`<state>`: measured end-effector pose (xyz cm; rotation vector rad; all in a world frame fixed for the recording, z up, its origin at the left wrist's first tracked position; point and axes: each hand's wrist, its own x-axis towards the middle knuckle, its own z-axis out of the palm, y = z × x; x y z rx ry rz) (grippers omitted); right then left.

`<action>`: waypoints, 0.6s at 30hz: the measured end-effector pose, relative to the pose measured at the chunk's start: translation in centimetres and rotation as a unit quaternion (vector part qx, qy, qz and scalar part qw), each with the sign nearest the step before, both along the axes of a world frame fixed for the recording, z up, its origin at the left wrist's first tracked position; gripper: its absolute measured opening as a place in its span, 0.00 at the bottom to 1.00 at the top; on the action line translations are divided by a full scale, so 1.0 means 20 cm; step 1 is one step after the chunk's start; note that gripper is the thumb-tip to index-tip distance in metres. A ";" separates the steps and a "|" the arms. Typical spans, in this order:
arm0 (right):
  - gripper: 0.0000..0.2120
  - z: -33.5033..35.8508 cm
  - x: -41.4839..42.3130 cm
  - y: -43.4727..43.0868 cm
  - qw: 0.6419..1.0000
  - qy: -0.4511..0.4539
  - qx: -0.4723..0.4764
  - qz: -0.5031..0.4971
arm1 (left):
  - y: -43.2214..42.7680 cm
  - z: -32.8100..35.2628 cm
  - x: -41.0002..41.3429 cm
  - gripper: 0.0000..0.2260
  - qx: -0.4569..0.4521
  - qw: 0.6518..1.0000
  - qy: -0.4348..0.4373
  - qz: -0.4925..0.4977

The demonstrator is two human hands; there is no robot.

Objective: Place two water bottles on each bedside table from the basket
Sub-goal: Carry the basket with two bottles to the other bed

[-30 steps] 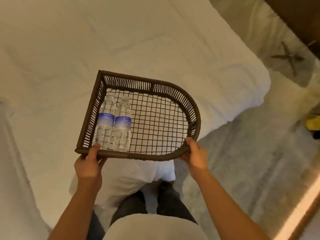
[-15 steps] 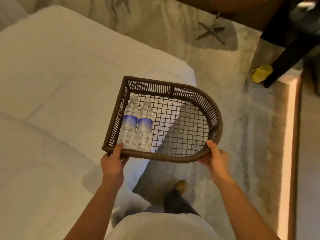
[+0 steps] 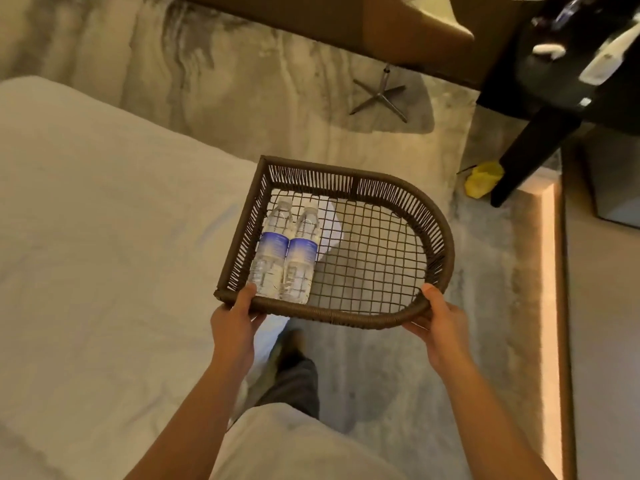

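Note:
I carry a dark brown wicker basket (image 3: 434, 216) with an open mesh floor, held level in front of me over the bed's corner. Two clear water bottles with blue labels lie side by side against its left wall, the left bottle (image 3: 271, 251) touching the right bottle (image 3: 300, 256). My left hand (image 3: 235, 317) grips the near rim at the left corner, thumb inside next to the bottles. My right hand (image 3: 438, 327) grips the near rim where it curves to the right. No bedside table is in view.
A white bed (image 3: 104, 254) fills the left. Grey marbled carpet (image 3: 381, 358) lies ahead and right. A metal star-shaped chair base (image 3: 381, 95) stands further ahead, a black desk leg (image 3: 533, 147) and a yellow object (image 3: 483, 178) at right. A lit floor strip (image 3: 550, 306) runs along the right.
I have walked and turned past the bed's corner; the bed has slid left and the desk, chair base and yellow object have come closer. Both hands keep the same hold on the basket.

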<state>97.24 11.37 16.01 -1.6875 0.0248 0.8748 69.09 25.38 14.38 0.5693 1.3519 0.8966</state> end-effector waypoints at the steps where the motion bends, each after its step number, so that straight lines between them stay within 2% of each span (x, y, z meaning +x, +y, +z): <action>1: 0.16 -0.01 0.07 0.08 1.000 0.000 0.001 -0.005 | 0.09 -0.01 0.08 0.17 -0.001 1.000 -0.004 0.000; 8: 0.15 -0.04 0.58 0.90 1.000 -0.011 -0.004 -0.018 | 0.94 -0.12 0.62 0.18 -0.012 1.000 -0.027 0.007; 18: 0.15 0.09 1.16 2.02 1.000 -0.006 0.003 0.014 | 2.05 -0.01 1.18 0.16 0.002 0.998 -0.028 0.051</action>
